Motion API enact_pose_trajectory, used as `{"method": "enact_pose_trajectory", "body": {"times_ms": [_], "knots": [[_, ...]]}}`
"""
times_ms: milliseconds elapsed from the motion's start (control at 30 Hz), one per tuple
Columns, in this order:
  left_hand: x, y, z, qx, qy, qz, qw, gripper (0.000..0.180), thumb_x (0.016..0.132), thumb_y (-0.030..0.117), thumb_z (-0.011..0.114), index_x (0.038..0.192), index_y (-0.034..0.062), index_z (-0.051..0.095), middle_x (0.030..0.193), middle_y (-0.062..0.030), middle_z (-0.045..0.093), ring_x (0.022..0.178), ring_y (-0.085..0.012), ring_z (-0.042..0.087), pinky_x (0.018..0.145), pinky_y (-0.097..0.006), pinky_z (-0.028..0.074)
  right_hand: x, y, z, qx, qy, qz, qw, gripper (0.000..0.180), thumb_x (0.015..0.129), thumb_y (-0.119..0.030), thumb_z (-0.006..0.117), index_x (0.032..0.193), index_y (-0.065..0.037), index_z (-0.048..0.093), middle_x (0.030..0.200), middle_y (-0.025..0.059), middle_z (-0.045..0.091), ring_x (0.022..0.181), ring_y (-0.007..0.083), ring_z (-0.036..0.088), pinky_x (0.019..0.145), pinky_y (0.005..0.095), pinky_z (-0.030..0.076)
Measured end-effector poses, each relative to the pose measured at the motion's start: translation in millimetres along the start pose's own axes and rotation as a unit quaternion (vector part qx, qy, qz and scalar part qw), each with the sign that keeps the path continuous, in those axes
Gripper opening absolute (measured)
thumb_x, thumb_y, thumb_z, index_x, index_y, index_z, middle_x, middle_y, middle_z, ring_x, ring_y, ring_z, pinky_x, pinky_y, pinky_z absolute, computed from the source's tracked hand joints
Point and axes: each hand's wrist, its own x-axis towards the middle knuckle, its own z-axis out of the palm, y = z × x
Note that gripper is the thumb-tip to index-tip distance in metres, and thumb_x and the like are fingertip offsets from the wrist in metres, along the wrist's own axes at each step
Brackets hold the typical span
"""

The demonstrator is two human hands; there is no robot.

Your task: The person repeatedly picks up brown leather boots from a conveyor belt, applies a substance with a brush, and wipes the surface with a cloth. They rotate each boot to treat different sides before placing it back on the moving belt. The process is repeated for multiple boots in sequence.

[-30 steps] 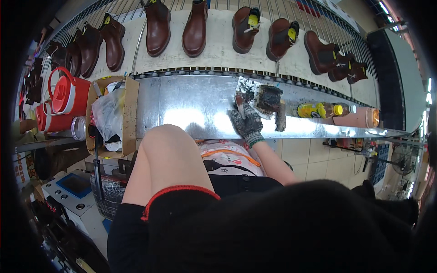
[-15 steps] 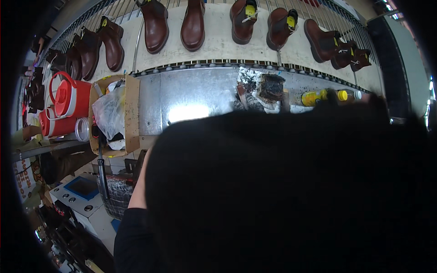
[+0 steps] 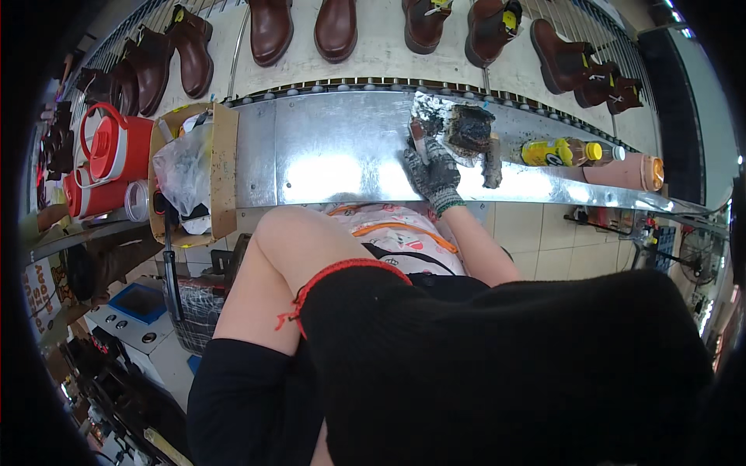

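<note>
My right hand (image 3: 435,172), in a grey knit work glove with dark stains, is at the metal ledge with its fingers closed around a slim reddish-brown handle (image 3: 420,141); the handle's kind is unclear. Just beyond lies a white sheet (image 3: 430,109) smeared with black, bearing a dark, crusted block (image 3: 472,128). Beside the glove rests a grimy, stick-like piece (image 3: 492,165). My left hand (image 3: 505,365), in a black knit glove with a red cuff, is raised close before the view and covers much of the lower part. Its fingers cannot be made out.
Several brown ankle boots (image 3: 336,31) stand along the rack (image 3: 373,66) beyond the metal ledge (image 3: 326,147). At left are a cardboard box (image 3: 225,167) with plastic bags and red drink jugs (image 3: 116,144). Bottles (image 3: 553,151) and a pinkish tumbler (image 3: 625,171) lie at right.
My left gloved hand has dropped lower in view, uncovering the ledge's front edge, my patterned apron and my right forearm. My right hand now shows fully at the smeared sheet.
</note>
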Motion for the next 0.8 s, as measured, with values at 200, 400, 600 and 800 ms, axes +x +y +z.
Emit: {"method": "enact_pose_trajectory", "body": {"times_ms": [200,400,600,800], "knots": [[1.6,-0.7,-0.1,-0.004,-0.002,0.002,1.000,0.024,0.090,0.023,0.050,0.093,0.0009,0.059,0.090,-0.0162,0.061,0.086,-0.0268,0.058,0.084,-0.041,0.044,0.7,-1.1,-0.1,0.004,0.011,0.004,1.000,0.052,0.085,-0.045,0.051,0.121,-0.007,0.053,0.116,0.0200,0.056,0.105,0.0350,0.055,0.088,0.0411,0.044],[0.0,-1.2,-1.2,-0.008,-0.004,-0.001,1.000,0.024,0.090,0.023,0.051,0.093,0.0010,0.060,0.089,-0.0161,0.061,0.085,-0.0265,0.058,0.084,-0.040,0.044,-4.0,-12.7,-9.6,0.010,0.022,-0.019,1.000,0.045,0.086,-0.042,0.050,0.116,-0.010,0.056,0.114,0.0181,0.057,0.103,0.0347,0.056,0.087,0.0407,0.044],[0.2,-1.8,-1.2,-0.005,-0.007,-0.005,1.000,0.023,0.090,0.023,0.051,0.092,0.0012,0.060,0.089,-0.0159,0.061,0.084,-0.0263,0.058,0.083,-0.040,0.044,-5.2,-12.7,-8.0,0.028,0.060,-0.045,0.997,0.038,0.085,-0.038,0.053,0.109,-0.009,0.059,0.107,0.0177,0.059,0.098,0.0344,0.057,0.083,0.0410,0.045],[1.4,4.1,1.6,0.000,0.001,-0.013,1.000,0.023,0.090,0.022,0.052,0.092,0.0013,0.061,0.089,-0.0158,0.061,0.084,-0.0261,0.058,0.082,-0.040,0.045,-18.6,-50.1,-43.7,0.366,0.142,-0.020,0.920,0.019,0.087,-0.024,0.055,0.089,-0.005,0.057,0.073,0.0097,0.058,0.065,0.0226,0.057,0.059,0.0353,0.047]]}}
